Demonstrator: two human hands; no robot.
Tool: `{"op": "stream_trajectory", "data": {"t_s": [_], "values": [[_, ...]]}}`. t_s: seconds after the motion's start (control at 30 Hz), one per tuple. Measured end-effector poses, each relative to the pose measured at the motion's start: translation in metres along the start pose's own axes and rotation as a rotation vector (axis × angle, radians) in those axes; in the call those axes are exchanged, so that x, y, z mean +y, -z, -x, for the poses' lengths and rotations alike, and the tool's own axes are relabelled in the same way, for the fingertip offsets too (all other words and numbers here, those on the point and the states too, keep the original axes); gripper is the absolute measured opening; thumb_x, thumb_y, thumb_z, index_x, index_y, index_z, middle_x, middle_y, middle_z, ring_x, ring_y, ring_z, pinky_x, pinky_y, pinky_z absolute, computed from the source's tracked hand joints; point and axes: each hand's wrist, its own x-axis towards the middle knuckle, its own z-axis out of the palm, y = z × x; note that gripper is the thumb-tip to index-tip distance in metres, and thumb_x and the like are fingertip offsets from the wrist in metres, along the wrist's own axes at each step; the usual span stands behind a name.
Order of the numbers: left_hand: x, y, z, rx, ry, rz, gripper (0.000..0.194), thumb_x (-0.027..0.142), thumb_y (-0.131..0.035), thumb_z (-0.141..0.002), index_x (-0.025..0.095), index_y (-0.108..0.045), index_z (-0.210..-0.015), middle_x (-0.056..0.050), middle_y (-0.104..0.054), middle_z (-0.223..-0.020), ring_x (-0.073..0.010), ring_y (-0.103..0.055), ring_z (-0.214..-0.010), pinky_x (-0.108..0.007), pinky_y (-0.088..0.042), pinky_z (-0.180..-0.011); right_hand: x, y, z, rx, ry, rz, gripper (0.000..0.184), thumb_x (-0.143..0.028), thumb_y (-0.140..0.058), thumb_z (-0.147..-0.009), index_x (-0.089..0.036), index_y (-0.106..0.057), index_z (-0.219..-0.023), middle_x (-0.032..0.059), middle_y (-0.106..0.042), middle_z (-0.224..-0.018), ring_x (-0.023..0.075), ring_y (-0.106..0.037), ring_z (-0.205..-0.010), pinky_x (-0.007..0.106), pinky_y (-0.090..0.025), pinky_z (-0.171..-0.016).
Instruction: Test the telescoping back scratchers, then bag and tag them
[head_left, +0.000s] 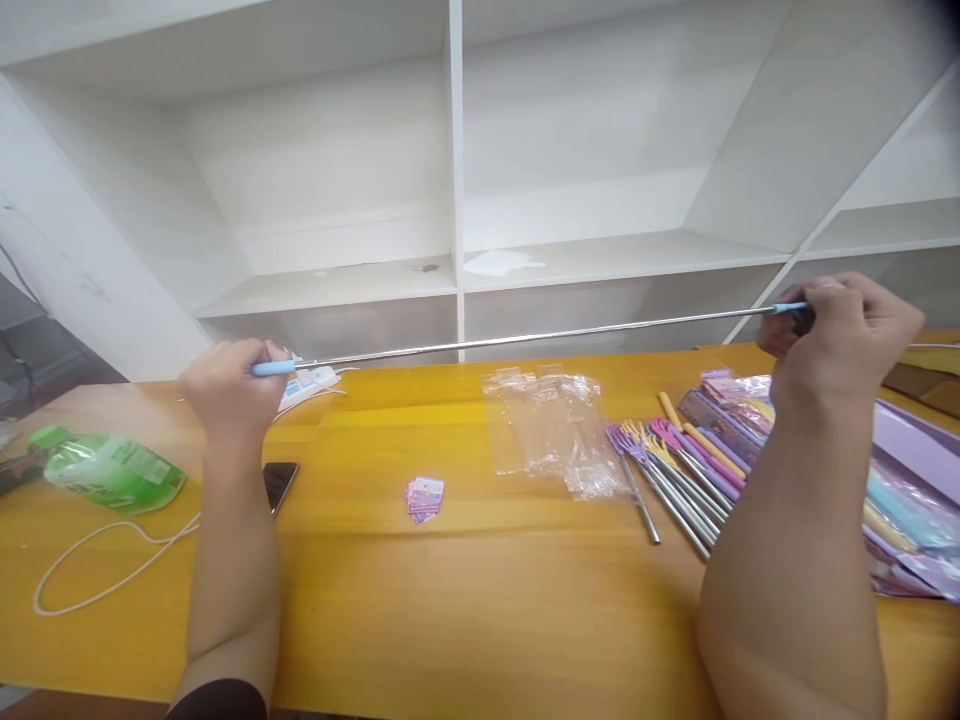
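Note:
My left hand (238, 385) and my right hand (851, 320) are both closed on a telescopic back scratcher (525, 340), one at each end. Its thin silver rod is drawn out long and spans the air above the table, rising slightly to the right. A light blue end piece shows at either fist; the rest of each end is hidden by my fingers. Below my right forearm lie more back scratchers (675, 480) with purple, yellow and pink claw heads and silver rods. Clear plastic bags (551, 430) lie left of them. A small pile of printed cards (424, 499) sits mid-table.
A green-labelled bottle (109, 470) lies on its side at the left, near a white cable (82, 555). A phone (281, 484) and a power strip (311, 385) are beside my left arm. Packed bags (911, 500) stretch along the right. White shelves (454, 180) stand behind the table.

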Motion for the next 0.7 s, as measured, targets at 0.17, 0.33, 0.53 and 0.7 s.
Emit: {"op": "stream_trajectory", "data": {"t_s": [0.17, 0.33, 0.53, 0.7], "values": [[-0.013, 0.009, -0.002, 0.054, -0.031, -0.032, 0.037, 0.014, -0.064, -0.081, 0.020, -0.037, -0.057, 0.002, -0.027, -0.056, -0.0121, -0.026, -0.058, -0.032, -0.022, -0.056, -0.005, -0.010, 0.003, 0.010, -0.020, -0.133, 0.006, -0.020, -0.052, -0.053, -0.024, -0.051, -0.048, -0.0025, -0.042, -0.046, 0.0086, -0.031, -0.035, 0.029, -0.014, -0.040], [0.001, 0.016, 0.001, 0.197, -0.142, 0.005, 0.045, 0.013, -0.066, -0.081, 0.022, -0.028, -0.059, 0.002, -0.022, -0.057, -0.0131, -0.020, -0.056, -0.033, -0.017, -0.054, -0.031, -0.024, 0.026, -0.051, 0.047, -0.176, 0.008, -0.028, -0.054, -0.051, -0.023, -0.060, -0.050, -0.0028, -0.039, -0.044, 0.0093, -0.030, -0.036, 0.029, -0.012, -0.040], [0.060, 0.016, 0.014, 0.238, -0.137, 0.042, 0.048, 0.017, -0.067, -0.084, 0.024, -0.025, -0.061, 0.003, -0.024, -0.055, -0.0153, -0.021, -0.054, -0.035, -0.017, -0.056, -0.063, -0.054, 0.085, -0.338, 0.080, -0.235, 0.012, -0.029, -0.068, -0.072, -0.019, -0.071, -0.065, -0.0037, -0.044, -0.051, 0.0076, -0.031, -0.041, 0.028, -0.016, -0.042], [0.068, 0.014, 0.017, 0.266, -0.112, 0.040, 0.049, 0.019, -0.070, -0.077, 0.024, -0.025, -0.057, 0.004, -0.022, -0.053, -0.0147, -0.019, -0.053, -0.035, -0.016, -0.055, -0.067, -0.059, 0.103, -0.462, 0.064, -0.219, 0.020, -0.032, -0.070, -0.085, -0.018, -0.073, -0.071, -0.0051, -0.040, -0.050, 0.0081, -0.033, -0.044, 0.026, -0.019, -0.044]]}}
